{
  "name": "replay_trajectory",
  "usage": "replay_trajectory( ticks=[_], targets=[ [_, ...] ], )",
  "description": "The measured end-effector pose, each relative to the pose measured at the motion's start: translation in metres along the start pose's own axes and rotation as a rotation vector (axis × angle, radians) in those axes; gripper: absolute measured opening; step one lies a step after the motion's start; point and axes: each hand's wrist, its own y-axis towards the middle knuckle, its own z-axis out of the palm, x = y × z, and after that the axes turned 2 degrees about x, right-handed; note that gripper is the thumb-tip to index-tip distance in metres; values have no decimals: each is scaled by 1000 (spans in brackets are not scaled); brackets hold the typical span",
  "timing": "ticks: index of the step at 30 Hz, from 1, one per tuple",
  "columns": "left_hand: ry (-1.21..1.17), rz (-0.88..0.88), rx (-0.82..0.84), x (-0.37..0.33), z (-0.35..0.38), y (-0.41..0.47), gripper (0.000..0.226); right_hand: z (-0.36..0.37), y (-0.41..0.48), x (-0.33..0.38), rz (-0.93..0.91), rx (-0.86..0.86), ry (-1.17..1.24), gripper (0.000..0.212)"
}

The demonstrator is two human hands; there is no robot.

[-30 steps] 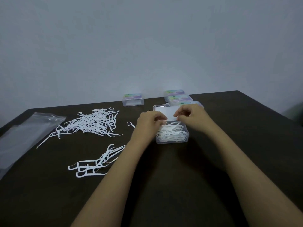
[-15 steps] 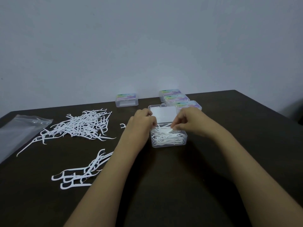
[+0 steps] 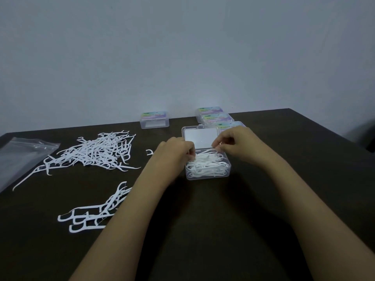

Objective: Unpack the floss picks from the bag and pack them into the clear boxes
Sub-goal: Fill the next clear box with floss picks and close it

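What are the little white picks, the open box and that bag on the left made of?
Floss picks: matte white, thin and stiff, likely moulded plastic. Open box: clear glossy hard plastic, by its see-through walls and straight edges. Bag: thin clear plastic film, it seems, creased with a zip strip.

Your open box (image 3: 209,176) is sitting on the worktop (image 3: 223,230) with floss picks (image 3: 209,167) lying in it; the loose pile (image 3: 97,153) is lying to its left, the bag (image 3: 18,159) further left, closed boxes (image 3: 154,121) sitting behind it.
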Motion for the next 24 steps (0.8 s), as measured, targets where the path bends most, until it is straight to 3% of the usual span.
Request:
replay_trajectory(
  ticks=[9,14,19,24],
  targets=[
    [-160,16,-101,-4,4,-4,13,4,4,0,69,79,-142,26],
    [-173,34,-212,-1,10,-5,25,1,3,-1,52,47,-205,34],
    [-140,58,-176,0,18,-7,32,-1,3,0,75,67,-245,38],
    [-180,13,-214,5,18,-11,33,-1,-4,3,40,-37,-189,33]
  ],
)
